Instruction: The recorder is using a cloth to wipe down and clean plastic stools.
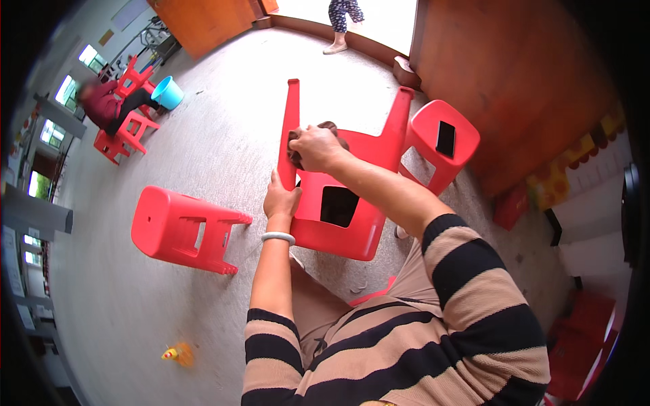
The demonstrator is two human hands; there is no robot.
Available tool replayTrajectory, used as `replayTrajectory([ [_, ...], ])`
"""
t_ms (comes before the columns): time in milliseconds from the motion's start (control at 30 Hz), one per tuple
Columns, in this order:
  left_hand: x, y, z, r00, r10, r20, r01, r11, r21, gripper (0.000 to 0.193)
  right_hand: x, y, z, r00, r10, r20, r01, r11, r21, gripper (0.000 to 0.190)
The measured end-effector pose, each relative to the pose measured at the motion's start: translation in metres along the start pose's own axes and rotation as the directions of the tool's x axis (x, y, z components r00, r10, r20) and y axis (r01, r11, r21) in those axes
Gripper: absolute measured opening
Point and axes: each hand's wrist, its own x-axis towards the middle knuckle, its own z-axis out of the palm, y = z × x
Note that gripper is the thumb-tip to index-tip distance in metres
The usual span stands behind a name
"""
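Observation:
A red plastic stool (332, 238) is tipped over before my knees, its legs pointing away from me. My left hand (282, 197) grips the near part of its left leg, thumb lying across the plastic. In my right hand (317, 148) is a bunched dark brown cloth (295, 152), pressed against that same leg farther up. Part of the cloth is hidden by my fingers. Through an opening in the stool's side a dark area shows.
To the right, a red stool (421, 124) bears a smartphone (446, 138). Several nested red stools (167, 223) stand at left. A yellow-orange toy (176, 353) lies on the floor. Farther off are a seated person (104, 106), a turquoise bucket (167, 93) and a person (339, 25) at the doorway.

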Motion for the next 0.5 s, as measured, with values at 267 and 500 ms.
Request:
replayTrajectory([
  [267,-0.01,0.015,-0.001,1.0,0.005,-0.024,-0.006,1.0,-0.014,0.082,-0.026,0.026,-0.01,0.996,0.089,0.012,-0.09,0.994,0.065,0.026],
  [500,-0.004,0.011,0.002,0.999,0.002,-0.043,-0.005,0.999,-0.053,0.075,-0.104,0.088,-0.035,0.944,0.331,-0.003,-0.331,0.944,0.018,0.026],
])
